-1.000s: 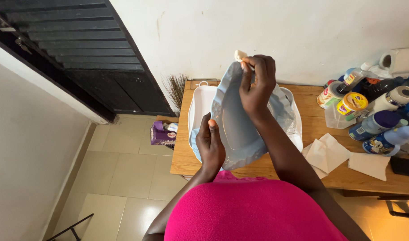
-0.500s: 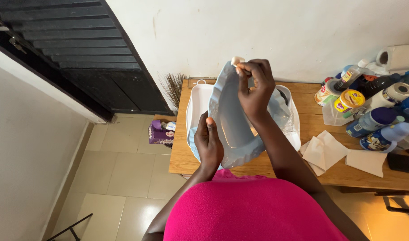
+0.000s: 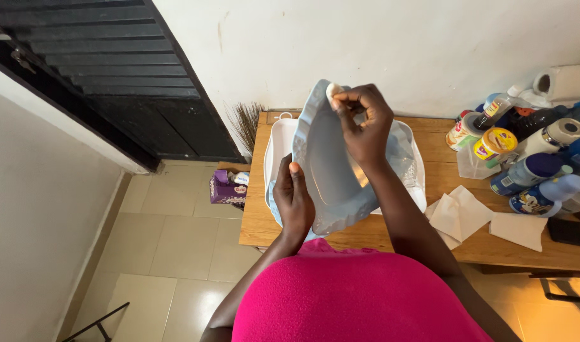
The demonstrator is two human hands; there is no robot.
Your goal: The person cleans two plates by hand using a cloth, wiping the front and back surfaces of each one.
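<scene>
A pale blue platter (image 3: 328,171) with a wavy rim is held up on edge above the near left part of the wooden tabletop (image 3: 442,158), its hollow face turned to the right. The left hand (image 3: 293,199) grips its lower left rim, thumb pointing up along the edge and fingers wrapped behind, with the forearm rising from below. The right hand (image 3: 364,123) reaches across the dish's face, wrist bent, fingers curled and pinched on a small white wad (image 3: 333,89) pressed to the top rim. Just behind the platter a white tray (image 3: 278,142) lies on the tabletop. To the right lie white paper napkins (image 3: 461,215), and beyond them, at the far right, stands a crowd of bottles and tins (image 3: 524,152) with a paper roll (image 3: 565,82) against the wall. On the tiled floor to the left sits a purple box (image 3: 228,188), with a broom (image 3: 247,123) leaning near the dark door (image 3: 112,69).
</scene>
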